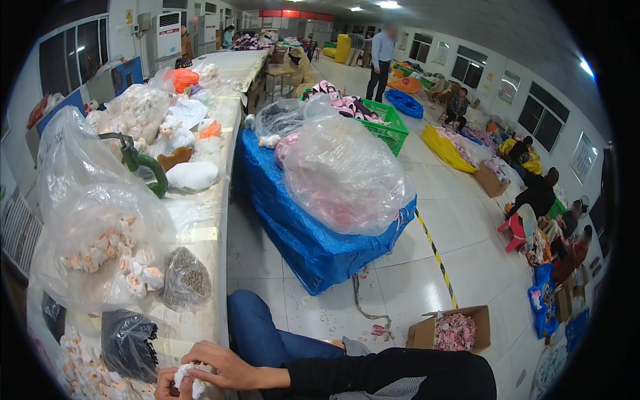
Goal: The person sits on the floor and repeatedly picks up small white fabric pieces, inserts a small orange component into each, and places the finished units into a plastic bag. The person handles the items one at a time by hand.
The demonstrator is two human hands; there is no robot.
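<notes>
At the table's near edge, both of my hands are closed on a small white fluffy fabric piece [193, 380]. My right hand [230, 367] reaches over it from the right, fingers bent around its top. My left hand [167, 387] pinches it from the left, partly cut off by the picture's lower rim. Just beyond lies a black plastic bag [127, 340] with small dark bits at its opening. A pile of white and orange plush pieces [83, 367] spreads to the left. Farther up stands a clear bag of dark granules [187, 280].
A big clear bag [100, 207] of plush pieces stands on the long table [200, 230]. Right of it, a blue-wrapped crate [300, 247] bears a stuffed clear bag [343, 173]. A cardboard box [480, 327] sits on the floor. Several people are at the right.
</notes>
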